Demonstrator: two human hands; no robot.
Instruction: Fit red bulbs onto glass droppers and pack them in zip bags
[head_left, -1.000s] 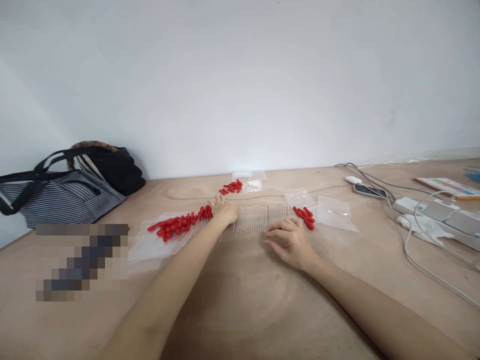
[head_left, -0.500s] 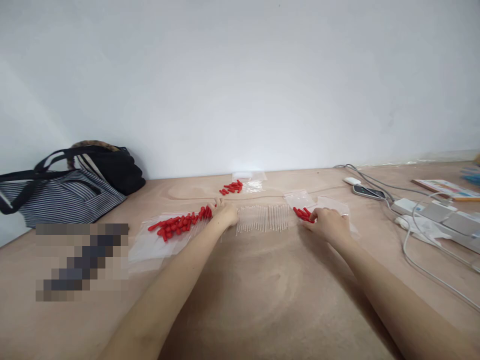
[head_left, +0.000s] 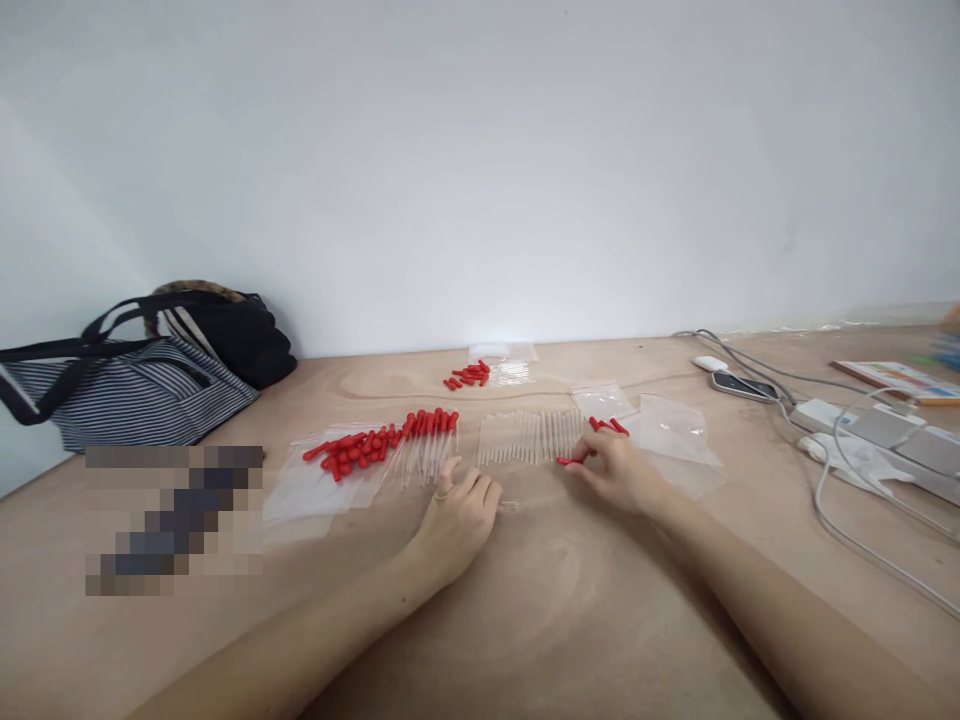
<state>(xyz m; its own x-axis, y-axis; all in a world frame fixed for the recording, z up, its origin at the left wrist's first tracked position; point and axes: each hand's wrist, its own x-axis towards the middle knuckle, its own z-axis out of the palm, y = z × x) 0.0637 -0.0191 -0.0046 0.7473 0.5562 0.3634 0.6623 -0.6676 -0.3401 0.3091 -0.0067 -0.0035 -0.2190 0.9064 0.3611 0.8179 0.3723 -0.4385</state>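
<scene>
My right hand (head_left: 611,472) is closed with a red rubber dropper bulb (head_left: 563,461) pinched at its fingertips. My left hand (head_left: 459,518) is closed low over the table, and a thin clear glass dropper tube (head_left: 511,505) sticks out past its fingers on the right. Between and beyond the hands lies a row of clear glass tubes (head_left: 529,437). Several loose red bulbs (head_left: 609,425) lie just behind my right hand. Left of the row, droppers with red bulbs fitted (head_left: 431,424) lie side by side, next to a heap of red-bulbed droppers (head_left: 352,450).
Plastic bags lie under the heap (head_left: 289,500) and on the right (head_left: 675,428). More red bulbs (head_left: 469,374) and tubes (head_left: 513,372) lie near the wall. A striped bag (head_left: 142,395) stands left; a power strip (head_left: 892,435), cables and a phone (head_left: 744,386) lie right.
My left hand has come back toward me from the fitted droppers and now has a tube. My right hand has moved left from the loose bulbs with one bulb in its fingers.
</scene>
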